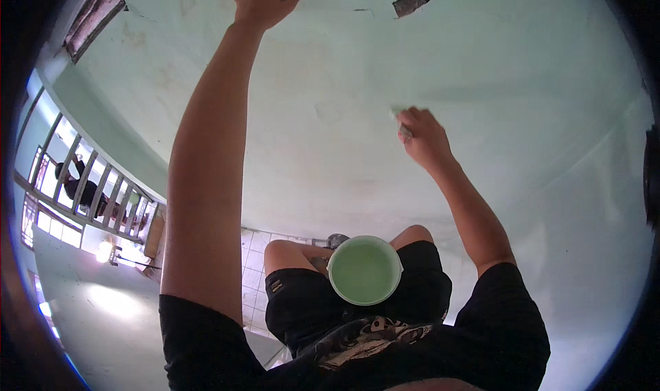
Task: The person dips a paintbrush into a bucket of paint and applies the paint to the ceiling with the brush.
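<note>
My left hand point(261, 2) lies against the pale green wall point(330, 68) high up, its thumb and fingers spread; the fingertips run out of the picture. My right hand point(427, 136) is closed around a paintbrush point(406, 134) at the wall, lower down and to the right. Most of the handle is hidden in the fist, and the pale bristle end looks blurred against the wall. Between my thighs sits a round white-rimmed bucket point(364, 240) holding light green paint point(365, 270). Neither hand touches it.
A chipped grey hole point(414, 4) breaks the wall above my right hand. At the upper left is a framed opening point(96, 16). A ladder point(86, 178) stands at the left, with another person point(86, 190) behind it. A bright lamp point(105, 252) glows nearby. White floor tiles point(254, 260) show below.
</note>
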Demonstrator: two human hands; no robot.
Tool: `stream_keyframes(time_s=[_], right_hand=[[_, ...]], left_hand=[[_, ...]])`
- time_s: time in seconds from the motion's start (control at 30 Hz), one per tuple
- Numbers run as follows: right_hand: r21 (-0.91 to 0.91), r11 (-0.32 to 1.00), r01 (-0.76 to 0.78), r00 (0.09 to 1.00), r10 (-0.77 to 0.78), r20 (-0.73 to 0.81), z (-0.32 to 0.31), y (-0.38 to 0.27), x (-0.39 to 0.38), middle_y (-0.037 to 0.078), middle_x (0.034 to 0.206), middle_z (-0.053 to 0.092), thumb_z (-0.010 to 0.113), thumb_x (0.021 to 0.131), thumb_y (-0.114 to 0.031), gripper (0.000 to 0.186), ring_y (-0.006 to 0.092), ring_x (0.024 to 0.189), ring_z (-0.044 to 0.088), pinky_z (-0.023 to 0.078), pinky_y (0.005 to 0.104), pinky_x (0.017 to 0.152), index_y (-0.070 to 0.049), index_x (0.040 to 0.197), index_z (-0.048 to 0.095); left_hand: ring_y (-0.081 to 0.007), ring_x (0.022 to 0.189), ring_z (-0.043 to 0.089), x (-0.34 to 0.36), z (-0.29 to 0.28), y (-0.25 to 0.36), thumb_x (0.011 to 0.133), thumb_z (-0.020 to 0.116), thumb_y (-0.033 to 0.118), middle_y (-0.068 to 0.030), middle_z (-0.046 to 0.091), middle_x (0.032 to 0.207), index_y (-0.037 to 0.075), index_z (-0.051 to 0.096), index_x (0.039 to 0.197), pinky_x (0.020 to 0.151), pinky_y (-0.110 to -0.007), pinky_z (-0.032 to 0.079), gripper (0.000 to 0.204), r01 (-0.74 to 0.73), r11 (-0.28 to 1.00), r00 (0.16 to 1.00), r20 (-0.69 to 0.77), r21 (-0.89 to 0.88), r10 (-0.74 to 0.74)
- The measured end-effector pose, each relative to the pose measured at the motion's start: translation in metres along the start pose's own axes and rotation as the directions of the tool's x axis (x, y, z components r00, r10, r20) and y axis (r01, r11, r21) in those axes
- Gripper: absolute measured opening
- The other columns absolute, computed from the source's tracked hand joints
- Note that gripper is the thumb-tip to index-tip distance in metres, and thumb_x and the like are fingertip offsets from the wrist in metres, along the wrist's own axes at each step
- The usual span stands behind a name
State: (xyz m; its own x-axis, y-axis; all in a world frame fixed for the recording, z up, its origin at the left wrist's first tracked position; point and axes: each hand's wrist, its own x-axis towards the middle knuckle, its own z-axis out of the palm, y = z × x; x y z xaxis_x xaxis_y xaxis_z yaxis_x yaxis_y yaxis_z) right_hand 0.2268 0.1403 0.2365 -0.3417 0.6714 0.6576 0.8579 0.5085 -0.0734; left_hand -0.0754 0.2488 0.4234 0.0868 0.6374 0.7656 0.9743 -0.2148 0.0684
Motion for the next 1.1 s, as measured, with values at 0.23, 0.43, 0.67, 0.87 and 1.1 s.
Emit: stream_keyframes(time_s=[0.23,0.43,0.67,0.87,1.1], right_hand=[[0.166,0.959,-0.230,0.829,0.103,0.550,-0.004,-0.011,-0.085,0.008,0.092,0.061,0.058,0.081,-0.013,0.015,0.0285,0.090,0.060,0.051,0.0410,0.073,-0.011,0.095,0.057],[0.110,0.987,0.119,0.962,-0.087,-0.257,-0.002,-0.003,-0.032,0.007,0.093,0.059,0.065,0.061,-0.001,0.040,0.0294,0.090,0.057,0.052,0.0386,0.073,-0.009,0.099,0.056],[-0.033,0.974,0.226,0.927,-0.226,-0.298,0.055,0.020,0.018,0.007,0.103,0.058,0.062,0.066,-0.001,0.038,0.0286,0.097,0.057,0.052,0.0372,0.080,-0.009,0.103,0.058],[0.264,0.964,-0.010,0.953,-0.071,0.293,0.159,0.024,-0.127,0.011,0.093,0.058,0.057,0.078,-0.012,0.018,0.0320,0.093,0.056,0.047,0.0422,0.080,-0.006,0.095,0.056],[0.394,0.880,-0.266,0.962,0.266,0.057,0.162,-0.007,-0.248,0.012,0.093,0.058,0.066,0.071,-0.003,0.029,0.0331,0.087,0.057,0.049,0.0401,0.076,-0.007,0.097,0.055]], left_hand=[[-0.0312,0.134,0.026,0.002,0.025,-0.017,0.082,0.049,0.068,-0.0028,0.024,0.149,0.036,0.031,0.142,0.100,-0.058,0.033,0.071,-0.069,0.984,0.967,-0.231,0.167,0.107],[-0.0325,0.134,0.025,0.006,0.027,-0.027,0.081,0.050,0.068,-0.0028,0.023,0.149,0.037,0.030,0.142,0.101,-0.057,0.032,0.071,-0.068,0.982,0.969,-0.221,0.177,0.107],[-0.0345,0.138,0.015,0.003,-0.004,-0.002,0.088,0.057,0.049,-0.0080,0.012,0.154,0.026,0.022,0.146,0.107,-0.057,0.021,0.072,0.017,1.000,1.000,0.003,0.016,-0.017],[-0.0371,0.139,0.013,-0.001,0.003,-0.002,0.090,0.052,0.050,-0.0092,0.010,0.154,0.024,0.019,0.147,0.109,-0.056,0.021,0.071,-0.004,1.000,0.999,0.042,0.007,0.003],[-0.0343,0.134,0.025,0.003,0.015,-0.024,0.083,0.050,0.065,-0.0027,0.019,0.151,0.037,0.032,0.141,0.102,-0.058,0.032,0.068,-0.064,0.988,0.986,-0.144,0.137,0.084]])
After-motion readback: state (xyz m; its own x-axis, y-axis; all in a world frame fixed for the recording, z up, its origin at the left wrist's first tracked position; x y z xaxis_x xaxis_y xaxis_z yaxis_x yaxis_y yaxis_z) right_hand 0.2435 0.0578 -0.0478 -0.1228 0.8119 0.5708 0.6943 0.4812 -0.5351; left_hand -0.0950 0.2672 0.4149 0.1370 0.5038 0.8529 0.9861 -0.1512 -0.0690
